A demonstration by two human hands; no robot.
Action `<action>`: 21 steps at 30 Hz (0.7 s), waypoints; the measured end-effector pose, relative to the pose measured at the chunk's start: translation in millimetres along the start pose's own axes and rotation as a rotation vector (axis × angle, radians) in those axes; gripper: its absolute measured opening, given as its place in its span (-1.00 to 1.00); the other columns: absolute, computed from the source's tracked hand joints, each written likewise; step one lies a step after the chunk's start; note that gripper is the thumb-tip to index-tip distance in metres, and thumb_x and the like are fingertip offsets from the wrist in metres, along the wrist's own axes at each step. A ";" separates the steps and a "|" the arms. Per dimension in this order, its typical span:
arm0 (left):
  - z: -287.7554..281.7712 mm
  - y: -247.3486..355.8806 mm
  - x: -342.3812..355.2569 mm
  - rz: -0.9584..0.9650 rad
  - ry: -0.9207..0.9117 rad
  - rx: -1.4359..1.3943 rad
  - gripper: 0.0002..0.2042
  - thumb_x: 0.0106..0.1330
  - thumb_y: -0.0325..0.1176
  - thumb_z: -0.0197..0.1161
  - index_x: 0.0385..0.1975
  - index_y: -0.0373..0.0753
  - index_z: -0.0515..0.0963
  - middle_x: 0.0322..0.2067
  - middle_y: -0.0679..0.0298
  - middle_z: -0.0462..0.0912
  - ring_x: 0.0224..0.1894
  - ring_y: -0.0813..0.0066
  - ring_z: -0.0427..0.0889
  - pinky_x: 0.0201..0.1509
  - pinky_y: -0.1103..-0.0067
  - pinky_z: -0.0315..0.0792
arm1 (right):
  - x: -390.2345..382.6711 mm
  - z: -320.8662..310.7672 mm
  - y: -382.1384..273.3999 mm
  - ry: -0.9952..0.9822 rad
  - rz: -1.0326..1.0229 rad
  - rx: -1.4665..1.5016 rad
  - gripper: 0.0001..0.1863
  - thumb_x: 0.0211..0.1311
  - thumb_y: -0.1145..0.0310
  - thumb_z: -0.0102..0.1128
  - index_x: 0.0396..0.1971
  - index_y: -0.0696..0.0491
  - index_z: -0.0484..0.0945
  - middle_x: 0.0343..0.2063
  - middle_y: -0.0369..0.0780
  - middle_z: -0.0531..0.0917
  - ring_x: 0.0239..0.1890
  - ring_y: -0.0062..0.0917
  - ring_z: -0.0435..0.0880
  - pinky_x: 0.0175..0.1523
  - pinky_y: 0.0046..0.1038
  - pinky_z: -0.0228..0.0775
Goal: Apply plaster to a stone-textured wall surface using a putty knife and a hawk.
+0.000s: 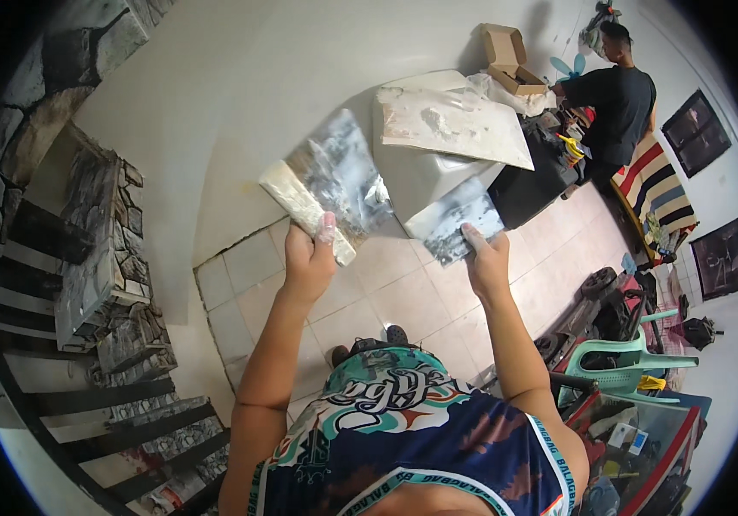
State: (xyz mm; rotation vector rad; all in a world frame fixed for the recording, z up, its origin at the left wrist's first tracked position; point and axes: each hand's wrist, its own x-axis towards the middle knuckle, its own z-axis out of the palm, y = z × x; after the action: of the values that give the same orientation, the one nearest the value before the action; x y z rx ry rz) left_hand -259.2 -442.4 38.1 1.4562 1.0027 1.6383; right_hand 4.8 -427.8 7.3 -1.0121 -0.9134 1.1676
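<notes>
My left hand (310, 262) grips a wide, shiny metal spreading blade (335, 168) by its pale, plaster-caked edge bar (287, 185), the thumb pressed on the bar. My right hand (488, 267) holds a smaller metal blade (455, 215) smeared with grey and white, with the thumb lying on its face. Both blades are raised in front of me, apart from each other. Beyond them stands a white box-like container (421, 181) with a stained white board (446, 125) lying on top.
A person (614, 112) in a dark shirt stands at back right by a cluttered dark surface, near an open cardboard box (515, 64). Stone-patterned steps and black railings (94, 404) are at left. A green plastic chair (618, 361) and clutter are at right, on tiled floor (395, 292).
</notes>
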 end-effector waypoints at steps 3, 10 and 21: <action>-3.7 -1.3 -9.3 -0.019 -0.173 0.174 -0.80 0.37 -0.37 0.07 -0.20 -0.43 0.43 -0.32 0.22 0.54 -0.29 0.53 0.45 -0.15 0.55 0.36 | -17.0 18.9 1.6 -0.110 0.101 0.252 -0.68 0.18 0.60 0.07 -0.04 0.30 0.38 -0.19 -0.16 0.58 -0.18 -0.47 0.60 -0.03 -0.41 0.46; -5.9 1.1 -18.1 0.236 -0.418 0.506 -0.57 0.08 -0.62 0.17 -0.01 -0.23 0.34 -0.13 0.06 0.58 -0.24 0.05 0.60 -0.26 0.44 0.51 | -17.6 43.5 -0.2 -0.120 0.243 0.362 -0.70 0.19 0.61 0.05 -0.05 0.26 0.39 -0.17 -0.13 0.58 -0.14 -0.45 0.62 0.01 -0.39 0.48; -91.6 -58.7 -58.3 0.019 -0.351 1.076 -0.58 0.23 -0.33 0.08 0.09 -0.29 0.31 -0.26 -0.10 0.56 -0.33 -0.08 0.58 -0.27 0.17 0.49 | -11.9 86.0 -71.9 -0.355 0.177 0.439 -0.49 0.15 0.54 0.09 0.13 0.24 0.27 -0.02 -0.14 0.52 0.00 -0.43 0.56 0.10 -0.36 0.42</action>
State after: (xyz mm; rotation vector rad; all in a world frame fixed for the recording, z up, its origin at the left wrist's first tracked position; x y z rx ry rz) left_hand -343.1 -476.8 -45.7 2.3050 1.7625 0.7421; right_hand -58.0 -433.8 100.8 -0.5433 -0.7984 1.6468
